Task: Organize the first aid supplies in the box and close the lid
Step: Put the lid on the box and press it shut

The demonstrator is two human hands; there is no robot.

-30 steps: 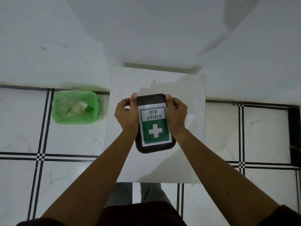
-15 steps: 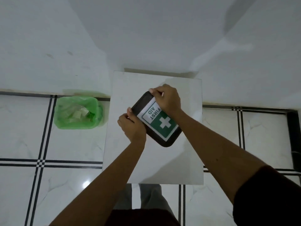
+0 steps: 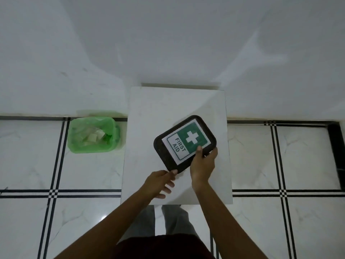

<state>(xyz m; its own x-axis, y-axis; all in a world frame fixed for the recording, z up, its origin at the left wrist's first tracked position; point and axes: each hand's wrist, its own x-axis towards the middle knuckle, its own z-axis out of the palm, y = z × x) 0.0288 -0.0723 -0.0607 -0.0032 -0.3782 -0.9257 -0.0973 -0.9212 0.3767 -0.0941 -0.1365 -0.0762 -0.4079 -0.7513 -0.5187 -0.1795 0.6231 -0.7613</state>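
A black first aid box [image 3: 164, 152] with its lid shut lies on the white table [image 3: 149, 109], turned at a slant. Its green and white label with a cross and "FIRST AID" faces up. My right hand [image 3: 203, 165] grips the box's near right edge, thumb resting on the label. My left hand [image 3: 160, 183] touches the box's near corner with its fingertips, the other fingers loosely spread below it. What is inside the box is hidden.
A green bin [image 3: 93, 135] lined with a bag and holding scraps stands on the tiled floor, left of the table. A white wall rises behind the table. My legs show under the table's near edge.
The box has been rotated further on the table, so the label's cross now points to the far right. My right hand went from the far edge to the near right edge; my left hand dropped to the near corner.
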